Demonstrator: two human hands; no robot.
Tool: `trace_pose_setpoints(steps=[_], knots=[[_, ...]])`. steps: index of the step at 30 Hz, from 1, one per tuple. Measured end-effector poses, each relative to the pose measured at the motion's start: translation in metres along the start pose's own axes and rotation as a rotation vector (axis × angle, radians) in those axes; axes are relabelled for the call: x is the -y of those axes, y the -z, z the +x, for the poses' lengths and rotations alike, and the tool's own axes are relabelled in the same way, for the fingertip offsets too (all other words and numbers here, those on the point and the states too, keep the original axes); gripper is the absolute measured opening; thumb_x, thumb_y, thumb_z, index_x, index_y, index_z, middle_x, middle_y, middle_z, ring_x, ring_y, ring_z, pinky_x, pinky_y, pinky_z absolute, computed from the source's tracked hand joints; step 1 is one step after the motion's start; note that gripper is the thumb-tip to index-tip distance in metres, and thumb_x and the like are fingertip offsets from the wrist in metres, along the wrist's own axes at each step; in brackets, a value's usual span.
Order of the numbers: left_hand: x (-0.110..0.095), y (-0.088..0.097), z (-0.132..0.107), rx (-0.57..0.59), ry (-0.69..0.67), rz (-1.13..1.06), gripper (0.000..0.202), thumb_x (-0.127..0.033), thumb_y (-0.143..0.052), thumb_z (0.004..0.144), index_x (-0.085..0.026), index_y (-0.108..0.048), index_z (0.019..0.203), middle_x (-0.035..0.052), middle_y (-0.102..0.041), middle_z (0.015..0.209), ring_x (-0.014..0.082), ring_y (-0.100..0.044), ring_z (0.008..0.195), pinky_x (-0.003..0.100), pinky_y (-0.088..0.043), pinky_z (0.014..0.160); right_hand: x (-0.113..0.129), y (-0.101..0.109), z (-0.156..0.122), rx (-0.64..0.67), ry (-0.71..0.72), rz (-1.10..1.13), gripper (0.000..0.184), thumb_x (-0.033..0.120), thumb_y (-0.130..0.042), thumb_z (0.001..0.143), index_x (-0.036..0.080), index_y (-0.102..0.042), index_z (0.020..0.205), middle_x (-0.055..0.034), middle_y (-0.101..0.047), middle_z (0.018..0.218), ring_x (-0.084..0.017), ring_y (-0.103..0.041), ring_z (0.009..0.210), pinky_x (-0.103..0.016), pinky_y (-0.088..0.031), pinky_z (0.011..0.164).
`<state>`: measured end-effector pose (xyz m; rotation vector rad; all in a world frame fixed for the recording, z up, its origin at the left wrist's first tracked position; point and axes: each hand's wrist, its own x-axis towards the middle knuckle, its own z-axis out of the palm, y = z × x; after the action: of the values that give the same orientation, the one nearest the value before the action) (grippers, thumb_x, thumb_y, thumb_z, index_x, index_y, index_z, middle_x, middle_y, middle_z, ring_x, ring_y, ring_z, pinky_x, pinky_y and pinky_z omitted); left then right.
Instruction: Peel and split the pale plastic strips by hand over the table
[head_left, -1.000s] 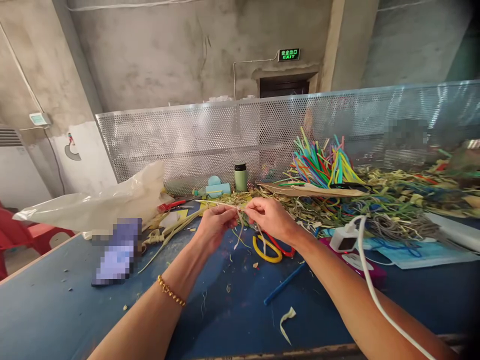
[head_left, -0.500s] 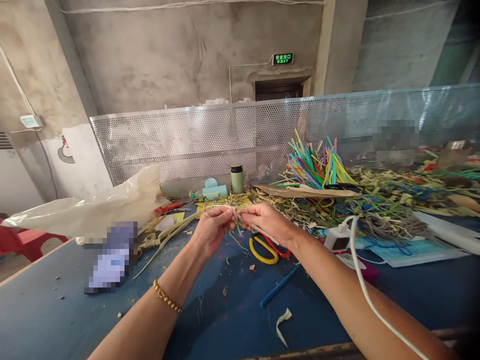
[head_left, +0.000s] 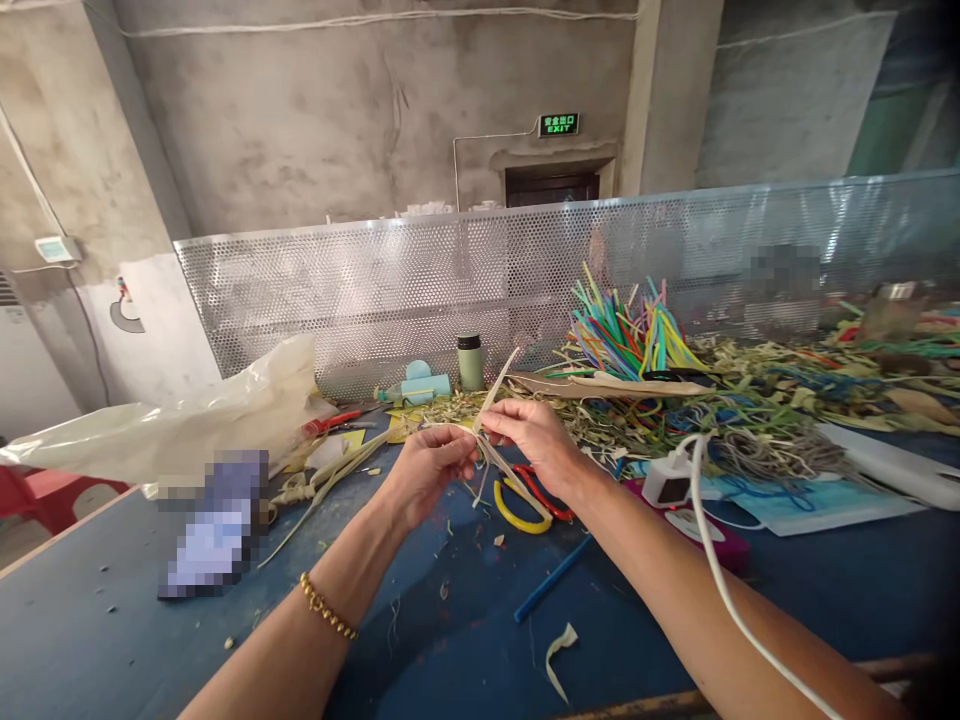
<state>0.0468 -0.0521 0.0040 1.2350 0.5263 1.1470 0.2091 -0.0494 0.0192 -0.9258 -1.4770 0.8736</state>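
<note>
My left hand is closed in a pinch on pale, flat plant-fibre strips above the table. Close beside it, my right hand pinches a pale strip whose free end sticks up and to the right. The strips cross between my fingertips, and loose ends hang down below them. Exactly how they are knotted or folded there is too small to see. Under my right hand lie a yellow loop and a red loop, which look like tool handles. A blue rod rests nearer to me.
Dried fibres are heaped at the right, with bright coloured stems behind. A green flask stands before the perforated metal screen. Plastic sheeting lies left. A white cable crosses over my right forearm.
My right hand has lifted the strip's end, which now points upward between the hands. More loose ends show below the fingers. The view has shifted slightly.
</note>
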Motion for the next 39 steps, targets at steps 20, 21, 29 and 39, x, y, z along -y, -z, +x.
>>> trace_pose_setpoints(steps=[20,21,29,39], knots=[[0.0,0.006,0.006,-0.201,-0.094,-0.06,0.029,-0.027,-0.087,0.056,-0.01,-0.072,0.073,-0.0026,-0.059,0.057,0.0044,-0.046,0.042,0.02,-0.03,0.042,0.002,-0.01,-0.009,-0.091,0.533,-0.888,0.009,0.022,-0.063,0.083,0.018,-0.066,0.075,-0.0049,-0.062,0.077,-0.017,-0.054,0.07,-0.029,-0.038,0.068],[0.001,0.006,0.006,-0.198,-0.1,-0.045,0.028,-0.028,-0.087,0.057,-0.01,-0.072,0.072,-0.0024,-0.059,0.057,0.0043,-0.045,0.042,0.02,-0.029,0.043,0.001,-0.01,-0.008,-0.082,0.514,-0.918,0.011,0.021,-0.063,0.082,0.018,-0.065,0.072,-0.0043,-0.061,0.074,-0.016,-0.053,0.067,-0.029,-0.036,0.065],[0.001,0.006,0.006,-0.358,-0.283,0.273,0.013,-0.024,-0.075,0.067,-0.013,-0.07,0.066,0.0002,-0.06,0.048,0.0092,-0.048,0.046,0.023,-0.036,0.05,0.002,-0.014,-0.014,-0.017,0.643,-0.936,0.017,0.012,-0.05,0.089,0.017,-0.058,0.075,-0.0023,-0.063,0.071,-0.014,-0.052,0.067,-0.029,-0.034,0.072],[0.011,-0.003,0.004,-0.327,-0.37,0.389,0.014,-0.028,-0.072,0.072,-0.015,-0.07,0.067,-0.0002,-0.06,0.05,0.011,-0.049,0.049,0.023,-0.038,0.051,0.016,-0.005,-0.013,-0.08,0.674,-0.865,0.017,0.028,-0.057,0.093,0.017,-0.064,0.082,-0.0035,-0.064,0.079,-0.015,-0.054,0.07,-0.03,-0.036,0.073]])
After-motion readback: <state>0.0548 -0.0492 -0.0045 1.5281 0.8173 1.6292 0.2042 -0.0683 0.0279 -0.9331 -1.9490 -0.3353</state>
